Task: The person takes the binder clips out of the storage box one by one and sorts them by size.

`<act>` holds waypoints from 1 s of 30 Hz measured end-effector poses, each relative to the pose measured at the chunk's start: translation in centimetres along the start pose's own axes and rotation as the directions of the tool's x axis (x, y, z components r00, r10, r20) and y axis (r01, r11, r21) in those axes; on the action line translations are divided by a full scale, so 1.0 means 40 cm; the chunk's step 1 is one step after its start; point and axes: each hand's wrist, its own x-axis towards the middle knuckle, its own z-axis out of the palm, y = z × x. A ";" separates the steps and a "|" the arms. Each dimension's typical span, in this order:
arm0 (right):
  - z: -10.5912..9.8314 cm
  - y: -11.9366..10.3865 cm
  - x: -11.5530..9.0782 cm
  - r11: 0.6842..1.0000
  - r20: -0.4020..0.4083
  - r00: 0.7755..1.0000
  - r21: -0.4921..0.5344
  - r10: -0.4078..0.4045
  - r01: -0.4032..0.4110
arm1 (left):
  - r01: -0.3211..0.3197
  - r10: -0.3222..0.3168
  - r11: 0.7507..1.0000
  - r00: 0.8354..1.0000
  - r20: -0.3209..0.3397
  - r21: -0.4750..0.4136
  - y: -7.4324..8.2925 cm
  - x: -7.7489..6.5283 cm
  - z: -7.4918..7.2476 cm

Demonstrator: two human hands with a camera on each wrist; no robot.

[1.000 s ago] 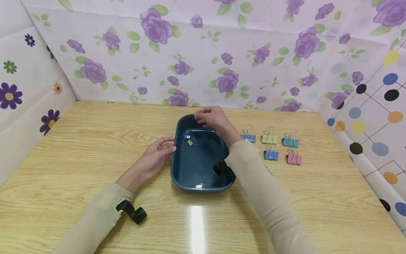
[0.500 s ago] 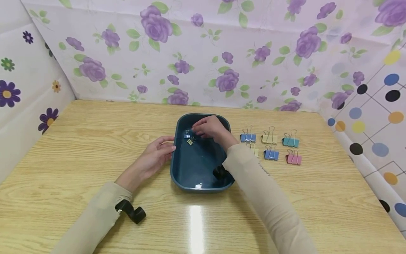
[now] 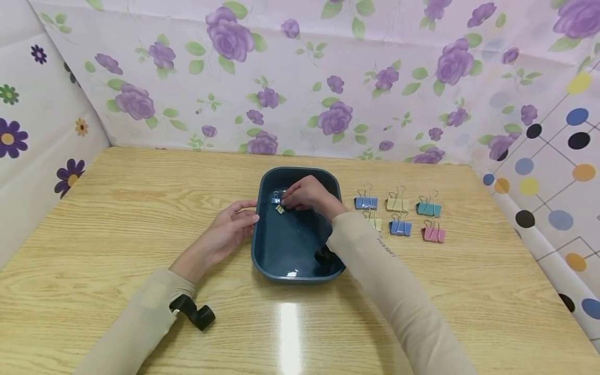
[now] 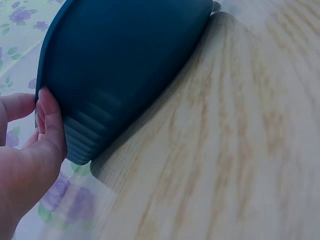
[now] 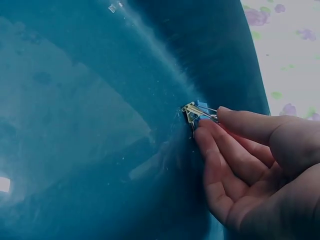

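A dark blue-green plastic basin (image 3: 300, 280) stands on the wooden table. Against its far left inside lie a small blue binder clip (image 3: 275, 199) and a small yellow binder clip (image 3: 280, 209), close together. My right hand (image 3: 310, 194) reaches into the basin. In the right wrist view its thumb and forefinger pinch the wire handle of the yellow binder clip (image 5: 190, 113), the blue one (image 5: 202, 106) just behind. My left hand (image 3: 227, 229) rests its fairly straight fingers on the basin's left side; the left wrist view shows the fingertips on the outer wall (image 4: 125, 55).
Right of the basin, larger binder clips stand in two rows: blue (image 3: 366, 202), yellow (image 3: 397, 204) and teal (image 3: 428, 209) behind, yellow (image 3: 375, 223), blue (image 3: 400, 228) and pink (image 3: 434, 234) in front. Flowered cloth (image 3: 276, 78) hangs behind the table.
My right hand has come down from the basin's far rim into it, toward the viewer, and now reaches the small yellow binder clip. My left hand stays at the basin's left side.
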 end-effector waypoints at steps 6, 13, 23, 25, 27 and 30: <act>0.005 0.003 0.001 1.000 0.018 1.000 -0.018 -0.011 0.011 | -0.004 0.004 1.000 1.000 0.004 0.005 -0.001 -0.001 0.001; 0.009 0.000 0.002 0.988 0.047 0.996 -0.132 -0.079 0.084 | 0.010 -0.010 1.000 1.000 -0.004 -0.005 -0.001 -0.001 0.000; -0.003 0.004 0.006 0.960 0.114 0.981 -0.214 -0.156 0.178 | 0.020 -0.020 1.000 1.000 0.000 0.000 0.000 0.001 -0.001; -0.004 0.003 0.006 0.961 0.124 0.979 -0.207 -0.161 0.184 | 0.022 -0.022 1.000 1.000 0.000 -0.002 0.000 0.001 -0.001; -0.005 0.002 0.006 0.962 0.131 0.978 -0.198 -0.162 0.186 | 0.023 -0.023 1.000 1.000 0.001 -0.001 0.001 0.001 -0.001; -0.006 0.000 0.005 0.965 0.135 0.978 -0.188 -0.157 0.181 | 0.025 -0.025 1.000 1.000 -0.002 0.006 0.002 0.001 0.000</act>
